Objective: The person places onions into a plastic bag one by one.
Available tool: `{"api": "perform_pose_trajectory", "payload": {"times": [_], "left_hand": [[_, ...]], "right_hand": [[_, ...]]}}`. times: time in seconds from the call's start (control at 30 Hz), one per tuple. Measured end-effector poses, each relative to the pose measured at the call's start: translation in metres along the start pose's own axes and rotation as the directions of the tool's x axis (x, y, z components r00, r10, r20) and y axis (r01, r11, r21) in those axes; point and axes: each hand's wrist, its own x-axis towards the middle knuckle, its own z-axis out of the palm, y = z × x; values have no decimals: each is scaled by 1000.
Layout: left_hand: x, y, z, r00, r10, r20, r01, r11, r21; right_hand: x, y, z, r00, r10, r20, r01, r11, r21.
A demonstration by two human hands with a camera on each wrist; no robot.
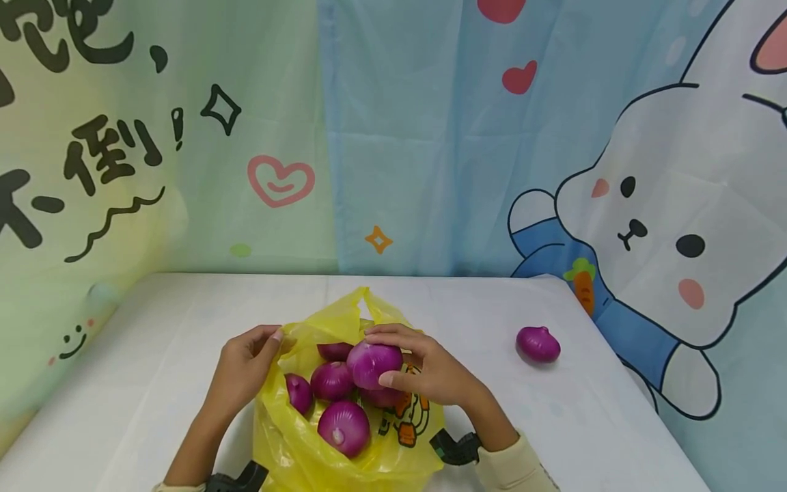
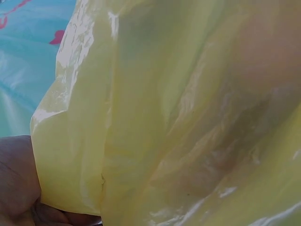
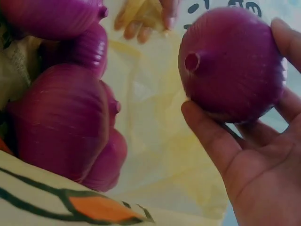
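Note:
A yellow plastic bag [image 1: 289, 451] lies with its mouth spread, several red onions [image 1: 344, 428] inside it. My left hand [image 1: 249, 362] pinches the bag's left edge between thumb and fingers; in the left wrist view the bag's film [image 2: 141, 117] hides most of that hand. My right hand [image 1: 430, 362] grips one red onion [image 1: 371, 365] above the others at the bag's right side. In the right wrist view this held onion [image 3: 230, 66] shows its cut stem end, with fingers and thumb around it, apart from the onions [image 3: 61, 122] at left.
A single red onion [image 1: 537, 344] sits on the white tablecloth [image 1: 492, 410] to the right of the bag. Behind the table hangs a printed curtain [image 1: 393, 137] with a rabbit and hearts. Dark wrist devices [image 1: 455, 447] are strapped to both wrists.

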Motion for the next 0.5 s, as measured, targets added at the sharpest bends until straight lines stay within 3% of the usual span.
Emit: {"api": "perform_pose_trajectory", "payload": {"times": [0.13, 0.27, 0.5], "left_hand": [[0, 0, -1, 1000, -1, -10, 1, 1000, 2], [0, 0, -1, 1000, -7, -15, 7, 1000, -4], [0, 0, -1, 1000, -9, -8, 9, 1000, -17]], "right_hand": [[-1, -1, 2, 994, 82, 67, -80, 996, -28], [0, 1, 4, 988, 120, 100, -113, 991, -69], [4, 6, 10, 984, 174, 22, -164, 958, -234]]}}
